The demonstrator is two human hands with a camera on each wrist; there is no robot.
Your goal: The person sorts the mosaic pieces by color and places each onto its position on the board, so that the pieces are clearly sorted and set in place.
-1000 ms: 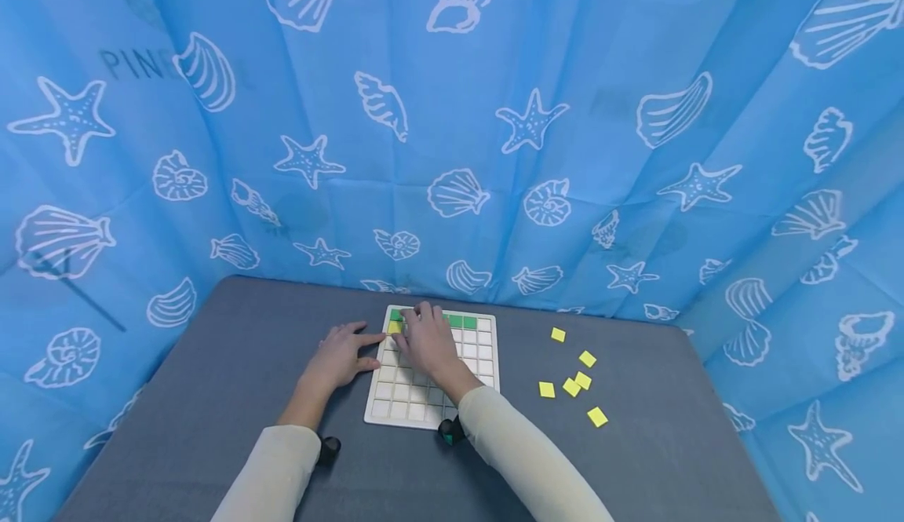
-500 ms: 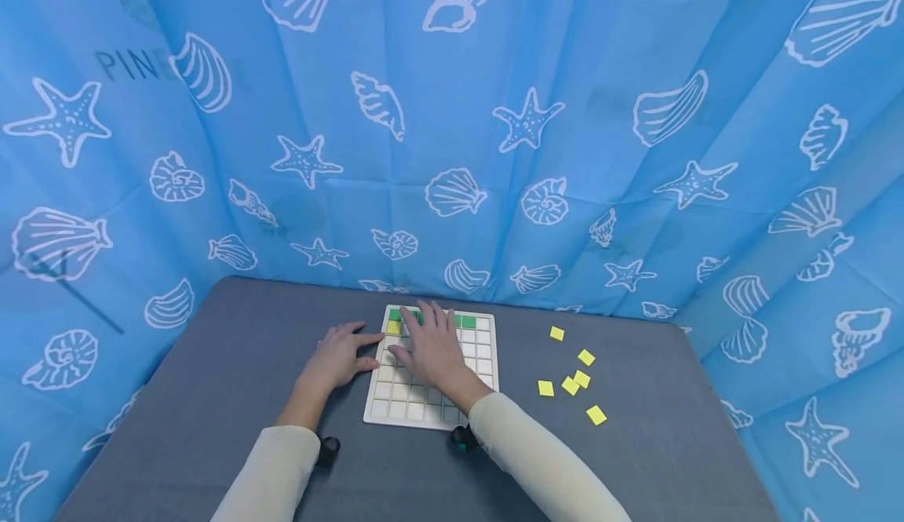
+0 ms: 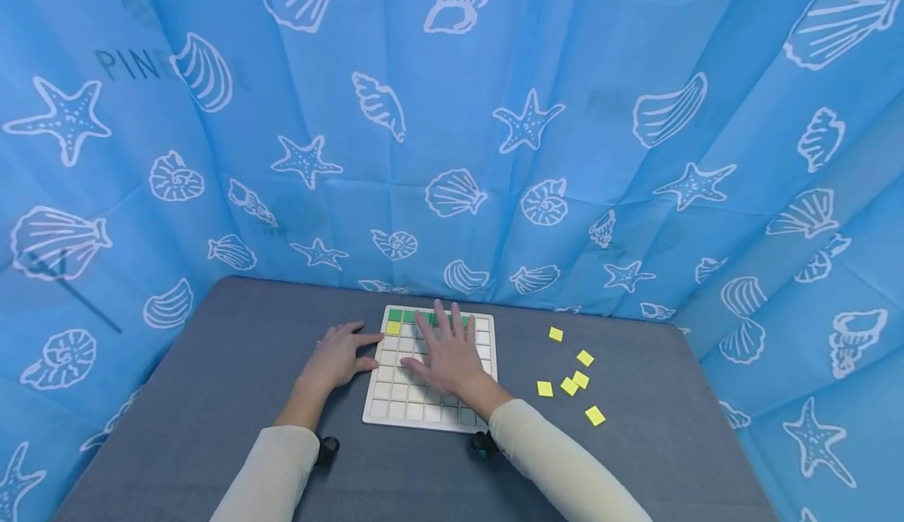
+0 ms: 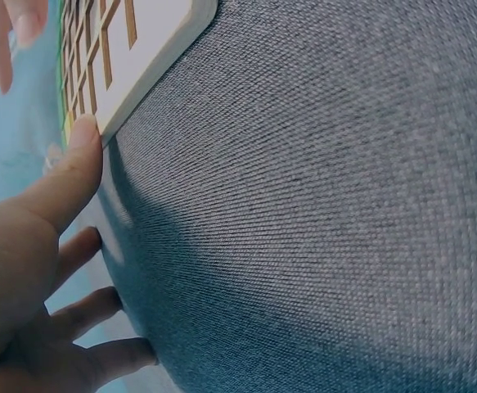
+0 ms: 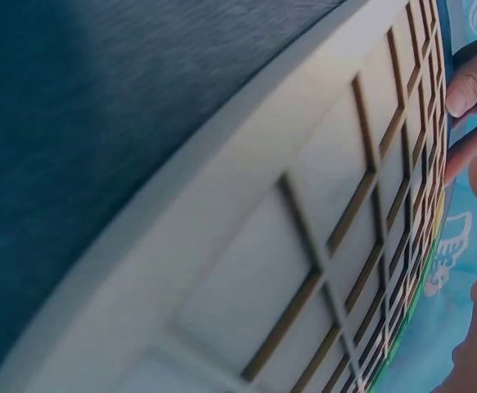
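Observation:
A white square grid board (image 3: pixel 380 409) lies on the grey table. Green tiles (image 3: pixel 409 316) fill cells along its far row, and one yellow tile (image 3: pixel 392 328) sits below the leftmost green one. My left hand (image 3: pixel 339 357) rests at the board's left edge; in the left wrist view its thumb (image 4: pixel 76 160) touches the rim and the other fingers spread over the cloth. My right hand (image 3: pixel 448 359) is over the middle of the board with fingers spread, holding nothing. It hides part of the green row. The right wrist view shows the board's near rim (image 5: pixel 222 164) and blank cells.
Several loose yellow tiles (image 3: pixel 595 415) lie scattered on the grey tabletop (image 3: pixel 636 459) to the right of the board. A blue curtain (image 3: pixel 395 161) with white shell prints hangs behind the table and along its sides.
My right hand has moved rightward from the board's far left corner and its fingers have spread, uncovering green tiles there. The left hand has stayed at the edge.

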